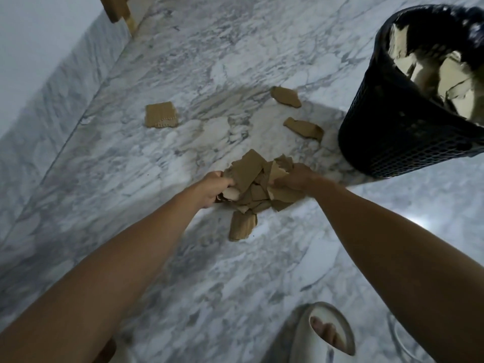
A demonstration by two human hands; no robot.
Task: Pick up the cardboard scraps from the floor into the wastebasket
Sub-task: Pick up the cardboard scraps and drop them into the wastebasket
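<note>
A heap of brown cardboard scraps (258, 186) lies on the marble floor in the middle of the view. My left hand (213, 187) grips the heap's left side, and my right hand (297, 176) grips its right side. One scrap (242, 226) lies just below the heap. Three loose scraps lie farther off: a square one (161, 114) to the left, one (285, 96) at the back and one (303, 128) beside the wastebasket. The black mesh wastebasket (398, 132) stands at the right, with torn cardboard inside it.
A white wall with a marble skirting runs along the left. A wooden furniture leg (129, 18) stands at the top left. My foot in a white slipper (324, 334) is at the bottom, right of centre.
</note>
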